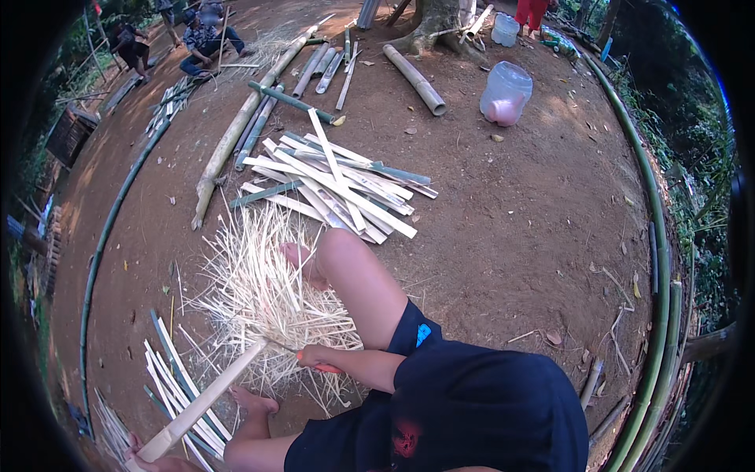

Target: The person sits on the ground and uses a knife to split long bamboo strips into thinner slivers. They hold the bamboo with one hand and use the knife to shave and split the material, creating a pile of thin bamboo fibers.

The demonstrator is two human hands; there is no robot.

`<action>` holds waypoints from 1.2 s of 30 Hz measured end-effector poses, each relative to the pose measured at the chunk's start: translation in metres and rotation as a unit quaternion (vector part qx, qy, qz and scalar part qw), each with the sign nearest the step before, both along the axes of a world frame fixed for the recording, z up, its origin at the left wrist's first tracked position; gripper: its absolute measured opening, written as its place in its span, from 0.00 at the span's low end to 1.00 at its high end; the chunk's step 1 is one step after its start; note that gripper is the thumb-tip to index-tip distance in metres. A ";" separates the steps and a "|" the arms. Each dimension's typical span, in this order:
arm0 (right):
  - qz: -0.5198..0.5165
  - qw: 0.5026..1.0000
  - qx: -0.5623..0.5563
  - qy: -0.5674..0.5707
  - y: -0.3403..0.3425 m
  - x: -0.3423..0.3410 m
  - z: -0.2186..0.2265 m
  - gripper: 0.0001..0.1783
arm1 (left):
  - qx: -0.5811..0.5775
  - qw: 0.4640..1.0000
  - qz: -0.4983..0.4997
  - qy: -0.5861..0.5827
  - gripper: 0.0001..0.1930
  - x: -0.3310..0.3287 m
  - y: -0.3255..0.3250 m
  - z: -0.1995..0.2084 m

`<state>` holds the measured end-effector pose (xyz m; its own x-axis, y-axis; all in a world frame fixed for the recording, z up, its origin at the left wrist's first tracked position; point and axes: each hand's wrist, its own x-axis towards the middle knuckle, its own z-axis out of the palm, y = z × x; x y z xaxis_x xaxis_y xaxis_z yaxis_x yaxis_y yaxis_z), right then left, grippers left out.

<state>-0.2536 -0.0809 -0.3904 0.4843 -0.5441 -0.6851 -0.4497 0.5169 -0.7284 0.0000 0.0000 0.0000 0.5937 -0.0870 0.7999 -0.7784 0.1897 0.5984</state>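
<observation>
My right hand [317,357] is closed round the orange handle of a knife [329,368]. Its thin dark blade meets the upper end of a pale split bamboo strip [212,393]. At the lower left, my left hand [145,459] grips the strip's near end, partly cut off by the picture's edge. The strip slants up from that hand toward the knife. Under and beyond the blade lies a heap of thin pale bamboo shavings [267,291], with one bare foot among them.
Split bamboo pieces [338,181] are piled ahead; more strips [181,385] lie at left. Long bamboo poles [244,130] lie beyond and along the right edge. A clear plastic jug [506,93] stands far right of centre. Other people [208,43] sit at far left.
</observation>
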 end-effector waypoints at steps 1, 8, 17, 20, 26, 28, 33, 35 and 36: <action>-0.017 1.000 -0.012 0.021 -0.001 -0.022 -0.018 0.17 | -0.039 0.996 -0.059 0.049 0.21 -0.006 -0.023 -0.022; 0.048 0.976 -0.168 0.131 0.017 -0.076 -0.019 0.15 | -0.145 0.962 -0.179 0.148 0.17 -0.061 -0.056 -0.024; 0.149 0.955 -0.170 0.195 0.022 -0.082 -0.004 0.15 | -0.128 0.966 -0.189 0.125 0.15 -0.069 -0.038 0.022; 0.116 0.963 -0.134 0.204 0.018 -0.090 -0.033 0.16 | -0.135 0.961 -0.202 0.133 0.15 -0.092 -0.047 0.021; 0.164 0.952 -0.161 0.201 0.034 -0.099 0.016 0.19 | -0.128 0.950 -0.243 0.148 0.15 -0.116 -0.038 0.038; 0.138 0.961 -0.124 0.208 0.034 -0.101 0.027 0.19 | -0.118 0.953 -0.243 0.137 0.16 -0.127 -0.036 0.044; 0.098 0.971 -0.099 0.196 0.041 -0.098 0.023 0.23 | -0.127 0.952 -0.248 0.128 0.17 -0.125 -0.021 0.088; 0.037 0.987 -0.096 0.120 0.043 -0.100 0.024 0.18 | -0.125 0.946 -0.275 0.116 0.18 -0.129 -0.014 0.110; -0.004 0.993 -0.079 0.085 0.038 -0.102 0.015 0.17 | -0.128 0.941 -0.289 0.121 0.18 -0.125 -0.018 0.116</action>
<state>-0.3553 -0.0434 -0.3753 0.3646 -0.6538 -0.6630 -0.5700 0.4063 -0.7142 -0.1250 -0.0184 0.1162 0.6736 -0.2749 0.6861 -0.3479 0.7011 0.6225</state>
